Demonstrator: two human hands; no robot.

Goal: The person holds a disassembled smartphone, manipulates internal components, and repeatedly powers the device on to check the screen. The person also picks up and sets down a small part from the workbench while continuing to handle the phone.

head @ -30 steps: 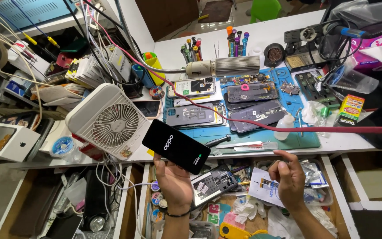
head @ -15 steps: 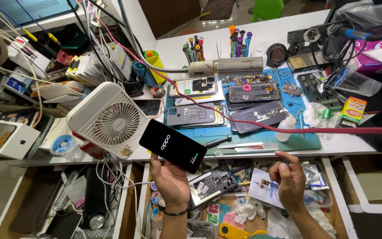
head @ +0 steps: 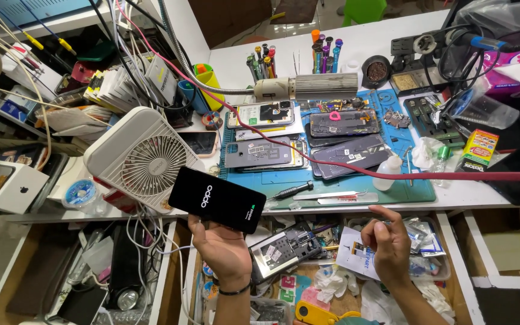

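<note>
My left hand point(head: 224, 248) holds a black smartphone point(head: 218, 200) flat, screen up, with a white logo lit on its dark display. It hovers over the front edge of the workbench, just beside a white desk fan point(head: 142, 159). My right hand point(head: 388, 244) hangs over the open drawer point(head: 446, 241) with fingers loosely curled and the forefinger bent, holding nothing that I can see. Paper leaflets point(head: 356, 260) and small bags lie under it.
A blue repair mat point(head: 356, 180) carries several opened phones, a screwdriver point(head: 293, 192), tweezers point(head: 335, 195) and a small bottle point(head: 386, 174). A red cable point(head: 452, 176) crosses the bench. Tool cups, a lamp head point(head: 308, 87), a tissue box point(head: 513, 66) and tangled wires crowd the back.
The phone in my left hand has shifted slightly left and down. My right hand has stayed over the drawer, barely moving.
</note>
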